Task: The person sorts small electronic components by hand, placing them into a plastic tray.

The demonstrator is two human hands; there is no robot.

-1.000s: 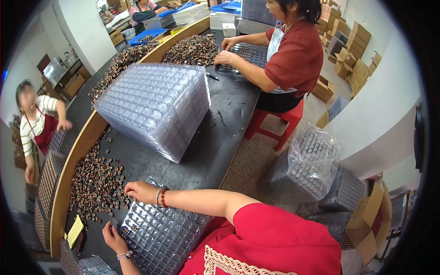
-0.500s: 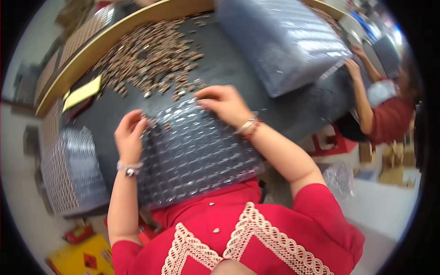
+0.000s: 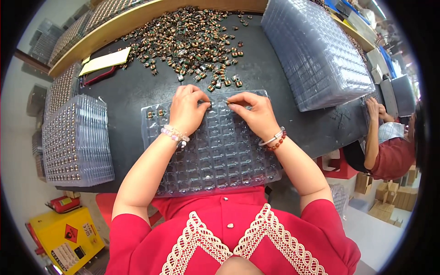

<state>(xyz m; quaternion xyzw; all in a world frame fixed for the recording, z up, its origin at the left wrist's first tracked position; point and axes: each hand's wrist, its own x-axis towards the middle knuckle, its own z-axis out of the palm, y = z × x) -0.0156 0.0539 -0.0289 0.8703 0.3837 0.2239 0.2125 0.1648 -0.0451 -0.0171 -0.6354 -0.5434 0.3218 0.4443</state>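
A clear plastic tray point(image 3: 220, 153) with rows of moulded pockets lies on the near edge of the dark table. Two small copper-wound coils point(image 3: 150, 115) sit in its far-left pockets. My left hand point(image 3: 189, 109) is over the tray's far rows, thumb and forefinger pinched on a small coil that barely shows. To its right, my right hand point(image 3: 256, 113) pinches another small coil at the far row, mostly hidden by the fingertips. Just beyond the tray, a heap of loose coils point(image 3: 183, 41) spreads over the table, its nearest pieces close to my fingers.
A tall stack of clear trays point(image 3: 316, 55) stands at the far right. On the left is a stack of filled trays point(image 3: 75, 142). A yellow pad point(image 3: 105, 61) lies near the wooden ledge point(image 3: 110, 32). A co-worker in a red sleeve point(image 3: 392, 158) sits at right.
Both hands have shifted right and closer together; the left has moved from the tray's left side to its middle. The tray now lies flatter, with two coils showing at its far left.
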